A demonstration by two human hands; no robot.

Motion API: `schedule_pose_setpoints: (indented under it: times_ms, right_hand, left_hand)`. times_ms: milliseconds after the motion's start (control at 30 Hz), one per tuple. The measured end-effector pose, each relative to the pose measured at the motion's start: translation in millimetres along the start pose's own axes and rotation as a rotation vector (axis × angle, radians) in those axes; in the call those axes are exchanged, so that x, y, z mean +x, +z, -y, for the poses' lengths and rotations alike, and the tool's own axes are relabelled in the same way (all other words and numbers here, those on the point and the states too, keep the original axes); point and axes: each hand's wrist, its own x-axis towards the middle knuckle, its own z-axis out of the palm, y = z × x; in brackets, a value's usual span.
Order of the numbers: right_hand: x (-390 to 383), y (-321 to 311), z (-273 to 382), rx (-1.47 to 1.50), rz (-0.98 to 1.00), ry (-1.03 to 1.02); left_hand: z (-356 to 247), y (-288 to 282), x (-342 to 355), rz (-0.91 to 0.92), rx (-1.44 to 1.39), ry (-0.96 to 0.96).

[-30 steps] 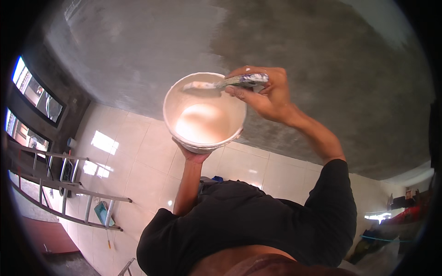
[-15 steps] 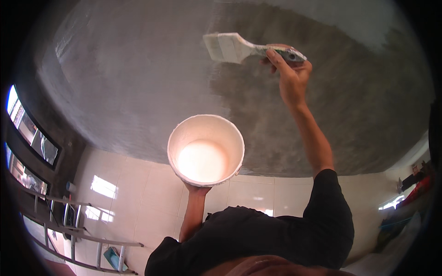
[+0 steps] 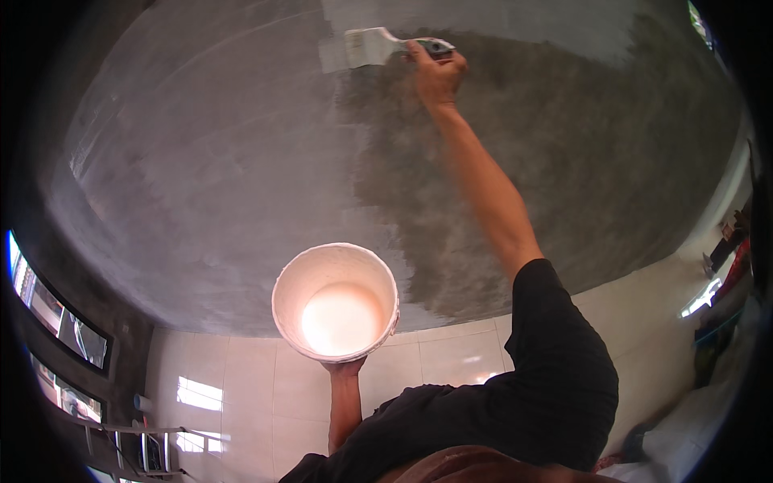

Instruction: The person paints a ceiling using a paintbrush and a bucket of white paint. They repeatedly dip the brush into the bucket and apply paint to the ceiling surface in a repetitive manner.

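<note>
Brush [image 3: 367, 48] raised at the wall [image 3: 225, 169], bucket [image 3: 338, 266] held low

The right hand [image 3: 440, 76] is lifted high on an outstretched arm, its grip closed around the brush's handle. The broad, pale bristle end points to the left and appears to lie against the wall, within a light patch beside the ragged border where smooth lighter grey meets mottled darker grey. The darker area spreads to the right, behind the forearm, with another lighter zone above it.

The left hand [image 3: 346, 368] is well below, holding the bucket at its near side (the fingers are hidden behind the bucket, so how they are spread cannot be told). The bucket, round and whitish, stands out in front of the dark shirt [image 3: 547, 370], its mouth tipped toward the camera. Pale, bright liquid [image 3: 341, 319] lies in the bottom, with bare inner wall showing above it, and the rim looks crusted on the right.

Under the arms runs a floor [image 3: 250, 394] of glossy light tiles, with bright reflections on it. Toward the lower left are dark-framed windows [image 3: 68, 326] and, near them, part of a metal ladder [image 3: 145, 430].
</note>
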Motion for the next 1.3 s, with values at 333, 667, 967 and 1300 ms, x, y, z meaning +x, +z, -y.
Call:
schedule_pose_setpoints:
  times_ms: [333,667,967,1300]
  right_hand:
    - [95,-176,69,-0.818,-0.296,-0.402]
    - [-18,5,28,-0.936,-0.020,-0.792]
    - [-95,133,26,-0.519,0.175,-0.442]
    - [61,-114,49,-0.615,-0.276,-0.295]
  left_hand:
    - [5,29,5,0.267,-0.041,-0.176]
    - [1,72,-24,0.412,-0.106,-0.284]
    - [-35,69,-23,0.303,-0.112,-0.234]
    - [-14,52,-7,0.270,-0.032,-0.195]
